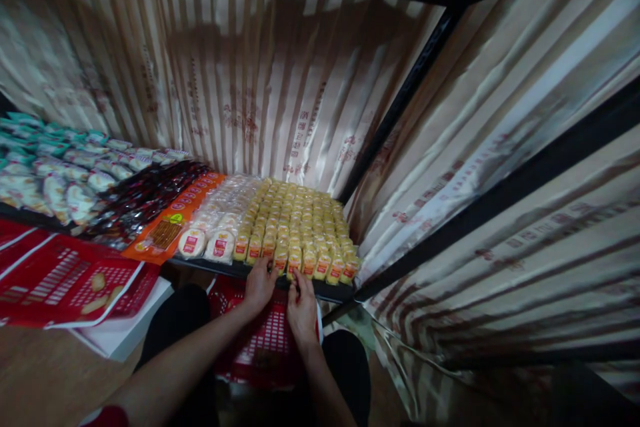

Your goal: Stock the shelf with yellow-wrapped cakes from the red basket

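Note:
Yellow wrapped snack cakes (300, 227) with red and white labels stand in tight rows at the right end of a dark shelf (327, 290). At their front row, my left hand (260, 285) has its thumb and fingers curled together by the packets' lower edge. Just to its right, my right hand (301, 307) reaches up with bent fingers close to the bottom of another front packet. Both hands are closed, and what lies between the fingertips is too small and dim to make out. Left of the cakes are clear packets of round white biscuits (220, 245).
An orange snack bag (163, 230), dark shiny packets (145, 197) and white-and-green packets (65, 167) fill the shelf leftward. Red baskets with white trim (65, 280) and a white box (130, 323) sit below. Striped curtain (280, 80) and black frame bars (400, 103) enclose the shelf.

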